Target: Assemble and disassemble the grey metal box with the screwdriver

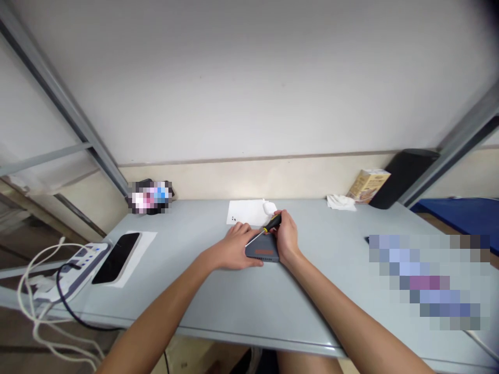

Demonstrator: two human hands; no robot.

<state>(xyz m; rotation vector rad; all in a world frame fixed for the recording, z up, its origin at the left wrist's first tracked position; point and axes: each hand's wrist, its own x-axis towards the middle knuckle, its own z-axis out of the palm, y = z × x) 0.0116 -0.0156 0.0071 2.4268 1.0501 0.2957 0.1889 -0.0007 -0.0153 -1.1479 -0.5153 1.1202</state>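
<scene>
A flat dark grey box (265, 243) with a row of small vent holes and an orange-brown mark lies on the desk between my hands. My left hand (233, 248) grips its left side, fingers over the far edge and thumb along the near edge. In my right hand (288, 238) is a screwdriver (273, 222) with a black and yellow handle. Its shaft slants down to the left across the box, the tip ending beside my left hand. Just beyond lies a white sheet of paper (245, 209) with several tiny dark pieces (233, 218) and a rounded white object (268, 208).
On the left are a phone (119, 257) on white paper and a power strip (76, 270) with tangled cables. Crumpled tissue (341, 202), a yellow carton (368, 186) and a black cylinder (403, 176) stand back right. Blurred items lie at both sides of the grey desk (195, 306).
</scene>
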